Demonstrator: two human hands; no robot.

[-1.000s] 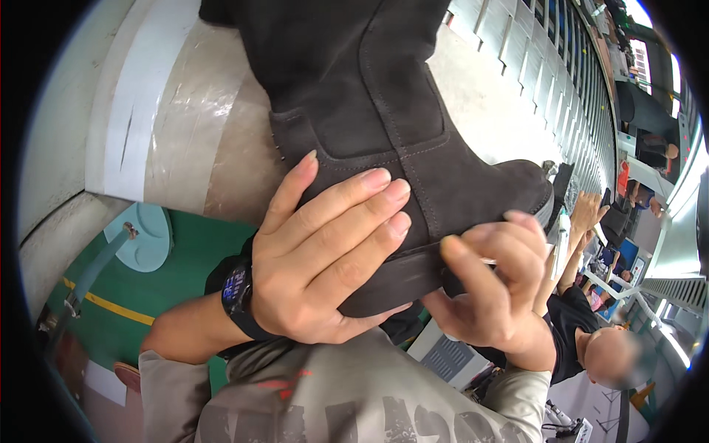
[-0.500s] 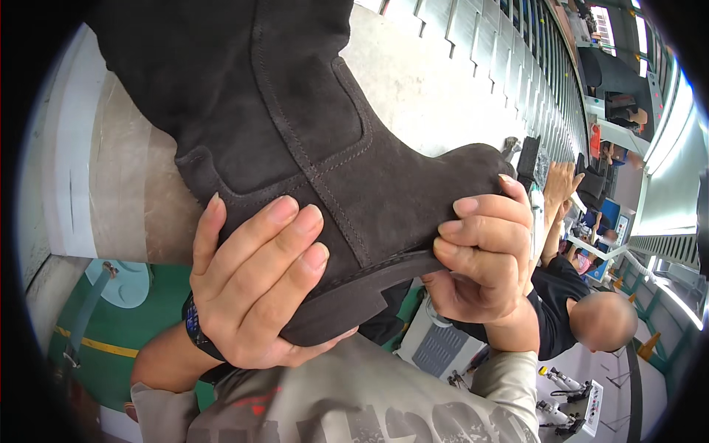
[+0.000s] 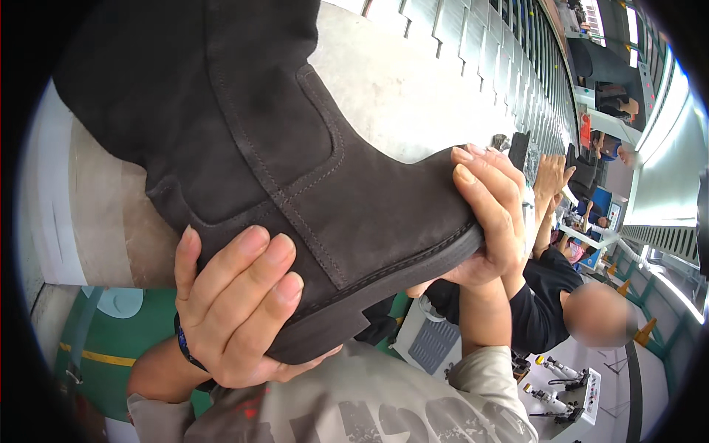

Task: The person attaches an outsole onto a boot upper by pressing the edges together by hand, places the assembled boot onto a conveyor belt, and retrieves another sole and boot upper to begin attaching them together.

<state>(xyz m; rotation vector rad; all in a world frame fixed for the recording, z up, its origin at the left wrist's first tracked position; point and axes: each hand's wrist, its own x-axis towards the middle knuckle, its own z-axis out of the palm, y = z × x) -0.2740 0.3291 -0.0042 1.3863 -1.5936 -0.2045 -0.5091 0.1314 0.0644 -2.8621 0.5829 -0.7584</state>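
A tall dark brown suede boot (image 3: 369,199) lies across my hands, its shaft toward the upper left and its toe toward the right. Stitched seams run over the ankle and along the sole edge. My left hand (image 3: 236,310) is wrapped round the heel, with the fingers on the upper and the palm by the sole. My right hand (image 3: 491,214) grips the toe, its fingers bent over the top; its thumb is mostly hidden beneath the sole. A dark patterned band (image 3: 186,347) circles my left wrist.
A pale worktop (image 3: 391,88) lies behind the boot, with a slatted metal conveyor (image 3: 473,52) beyond it. At the right a co-worker in a black shirt (image 3: 543,306) reaches toward the conveyor. A white machine (image 3: 583,402) stands lower right; green floor (image 3: 103,340) shows lower left.
The boot has shifted left and slightly down in the view. My right hand has moved from the sole edge near the forefoot to wrap over the toe. My left hand stays on the heel.
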